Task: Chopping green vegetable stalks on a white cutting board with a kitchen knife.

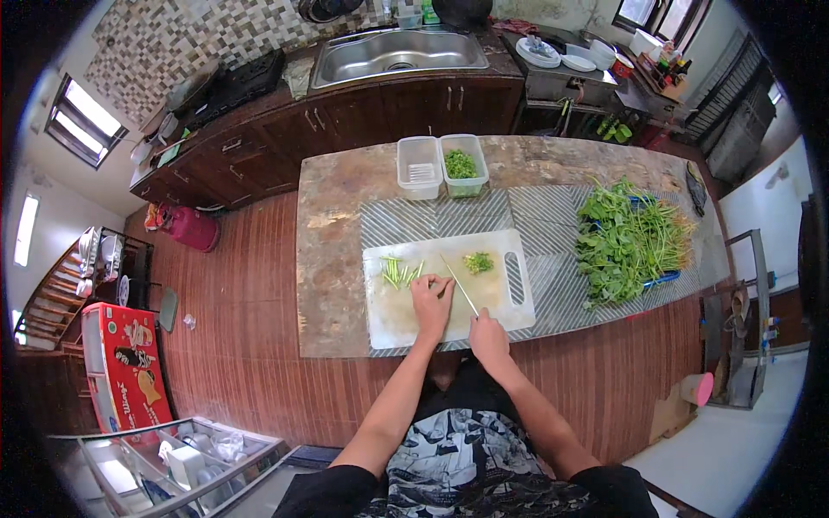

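Note:
A white cutting board (393,326) lies before me, its handle slot at the right. My right hand (490,337) is closed round the handle of a knife (461,288), whose blade points away and slightly left over the board. Just left of the blade, my left hand (431,304) rests on the board with its fingers bent; what lies under the fingertips is hidden. Several cut green stems (395,273) are spread by its far left side. Right of the blade sits a small heap of chopped greens (477,262).
Beyond the board stand an empty clear plastic container (419,169) and another container (466,187) holding chopped leaves (460,164). To the right, a large pile of leafy greens (626,242) lies on a blue tray (663,279). A striped mat (540,216) covers part of the wooden table (328,259).

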A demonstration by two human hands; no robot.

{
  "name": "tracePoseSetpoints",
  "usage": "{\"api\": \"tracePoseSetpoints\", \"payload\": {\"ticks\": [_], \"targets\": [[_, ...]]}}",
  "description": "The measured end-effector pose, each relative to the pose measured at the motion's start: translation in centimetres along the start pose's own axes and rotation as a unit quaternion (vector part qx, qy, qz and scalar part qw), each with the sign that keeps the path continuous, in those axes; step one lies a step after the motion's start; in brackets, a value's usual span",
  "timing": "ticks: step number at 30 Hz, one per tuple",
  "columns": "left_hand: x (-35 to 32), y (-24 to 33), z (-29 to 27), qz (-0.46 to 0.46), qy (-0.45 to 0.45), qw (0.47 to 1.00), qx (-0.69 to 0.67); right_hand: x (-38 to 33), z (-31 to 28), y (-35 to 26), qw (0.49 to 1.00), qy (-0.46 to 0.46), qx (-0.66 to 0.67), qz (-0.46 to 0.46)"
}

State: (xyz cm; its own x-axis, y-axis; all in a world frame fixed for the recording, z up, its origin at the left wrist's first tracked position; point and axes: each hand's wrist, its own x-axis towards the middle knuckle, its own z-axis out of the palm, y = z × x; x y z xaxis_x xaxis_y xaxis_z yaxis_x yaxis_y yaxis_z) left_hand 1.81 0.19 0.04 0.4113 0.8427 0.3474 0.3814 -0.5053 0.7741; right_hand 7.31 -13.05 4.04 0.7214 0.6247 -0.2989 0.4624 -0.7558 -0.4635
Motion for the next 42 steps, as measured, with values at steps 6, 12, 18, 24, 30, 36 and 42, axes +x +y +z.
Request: {"api": "tracePoseSetpoints", "payload": {"ticks": [6, 12, 18, 24, 30, 36, 42], "targets": [[0.0, -0.1, 0.0, 0.012, 0.003, 1.000, 0.002, 1.2, 0.2, -1.1, 1.000, 0.015, -0.001, -0.009], [-0.1, -0.5, 0.0, 0.013, 0.003, 1.000, 0.007, -1.7, -0.2, 0.9, 1.000, 0.006, -0.010, -0.025], [0.0, 0.0, 0.1, 0.017, 0.004, 1.000, 0.004, -1.8, -1.4, 1.7, 0.999, -0.005, -0.036, 0.025], [0.1, -0.2, 0.0, 0.013, 0.005, 1.000, 0.004, 0.5, -1.7, 1.7, 1.000, 0.020, -0.018, 0.002], [0.1, 0.1, -0.1, 0.027, 0.013, 1.000, 0.006, -1.8, -2.3, 0.8, 1.000, 0.013, -0.004, -0.013], [0.1, 0.3, 0.0, 0.031, 0.007, 0.999, 0.014, -2.0, -1.4, 1.6, 1.000, 0.010, 0.015, -0.002], [-0.1, 0.0, 0.2, 0.036, 0.009, 0.999, 0.018, -1.0, -2.3, 1.1, 0.999, 0.026, 0.032, 0.018]]}}
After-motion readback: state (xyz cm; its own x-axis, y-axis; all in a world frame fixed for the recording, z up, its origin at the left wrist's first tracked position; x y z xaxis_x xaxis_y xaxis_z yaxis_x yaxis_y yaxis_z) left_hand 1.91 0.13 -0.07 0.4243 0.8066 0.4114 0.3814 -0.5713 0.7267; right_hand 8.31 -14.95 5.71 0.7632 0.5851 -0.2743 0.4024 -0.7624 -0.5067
